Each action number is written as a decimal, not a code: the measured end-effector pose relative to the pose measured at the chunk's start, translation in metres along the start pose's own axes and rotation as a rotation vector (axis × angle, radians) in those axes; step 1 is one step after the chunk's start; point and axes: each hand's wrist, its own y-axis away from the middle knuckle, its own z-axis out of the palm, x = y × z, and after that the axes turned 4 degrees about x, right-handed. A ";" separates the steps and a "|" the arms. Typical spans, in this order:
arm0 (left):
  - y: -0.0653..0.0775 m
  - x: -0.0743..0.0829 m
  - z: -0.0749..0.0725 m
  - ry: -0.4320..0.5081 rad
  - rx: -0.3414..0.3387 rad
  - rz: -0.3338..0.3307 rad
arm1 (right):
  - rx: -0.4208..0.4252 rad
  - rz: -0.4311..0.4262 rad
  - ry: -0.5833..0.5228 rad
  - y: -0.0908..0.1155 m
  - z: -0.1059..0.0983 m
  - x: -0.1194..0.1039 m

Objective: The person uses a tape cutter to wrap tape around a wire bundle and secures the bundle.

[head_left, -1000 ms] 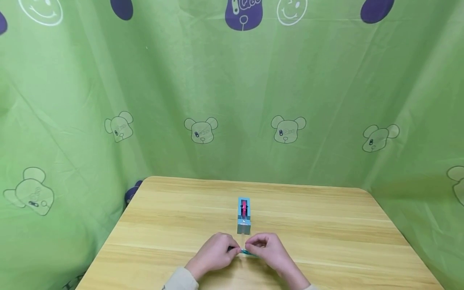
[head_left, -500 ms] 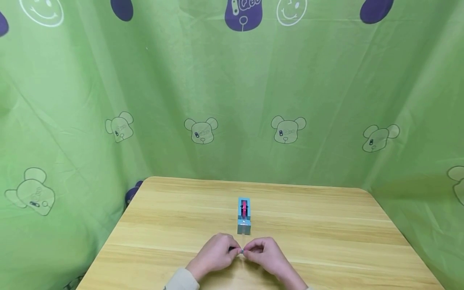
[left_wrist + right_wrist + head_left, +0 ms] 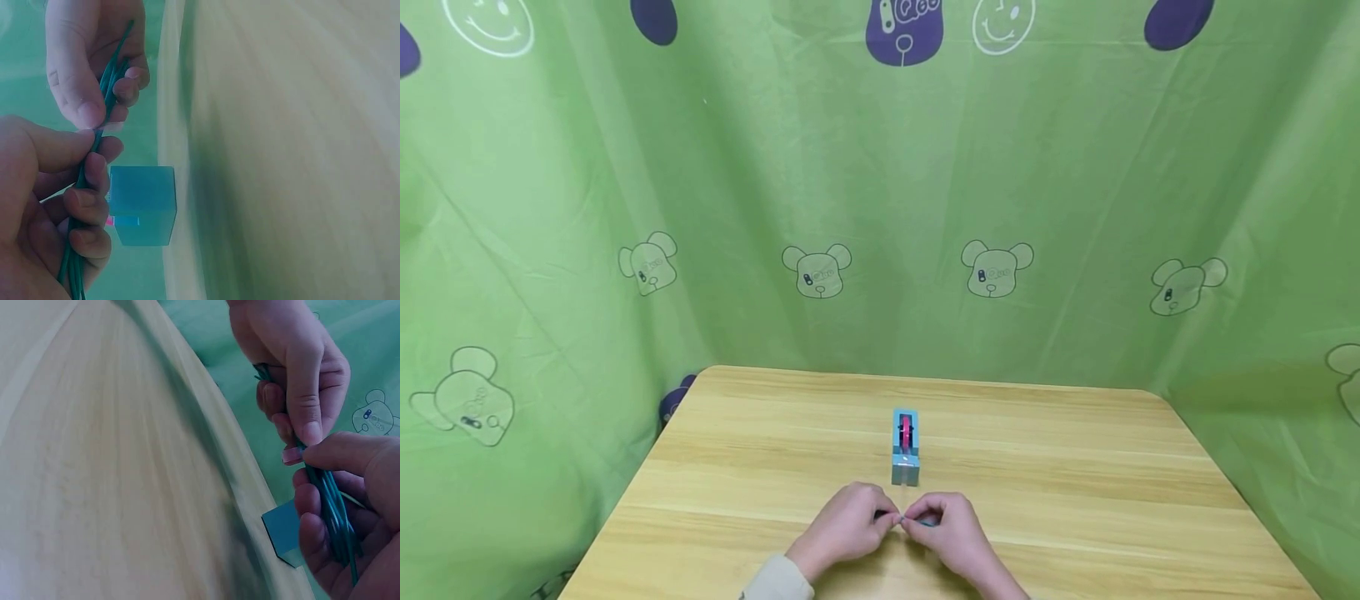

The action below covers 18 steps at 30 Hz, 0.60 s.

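Both hands hold one bundle of thin green strands [image 3: 332,509], fingertips close together over the table. In the head view my left hand [image 3: 844,523] pinches it from the left with thumb and forefinger, other fingers curled round it. My right hand [image 3: 953,532] does likewise from the right. Between the thumbs, a small piece of clear tape [image 3: 291,456] sticks out from the bundle. Just beyond the hands stands a blue tape dispenser [image 3: 905,473] with a pink-cored roll [image 3: 906,431]. A faint clear strip seems to run from its front toward the fingers. Palms hide much of the strands.
The wooden table [image 3: 760,433] has a rounded far edge behind the dispenser. A green curtain [image 3: 887,183] with printed bear faces hangs round the back and sides.
My right hand has shifted slightly left and down, its fingertips closing onto the bundle against my left thumb. Less of the green shows between the hands. My left hand has hardly moved.
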 end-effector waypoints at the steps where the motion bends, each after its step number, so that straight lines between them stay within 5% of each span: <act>1: 0.000 0.000 -0.001 0.001 -0.002 0.000 | 0.003 0.000 0.001 0.000 0.000 0.000; 8: -0.002 0.001 -0.004 0.040 -0.031 -0.037 | 0.027 -0.015 0.019 -0.001 0.002 0.003; 18: -0.003 0.003 -0.007 0.081 -0.061 -0.100 | 0.071 -0.149 0.082 -0.002 0.002 0.002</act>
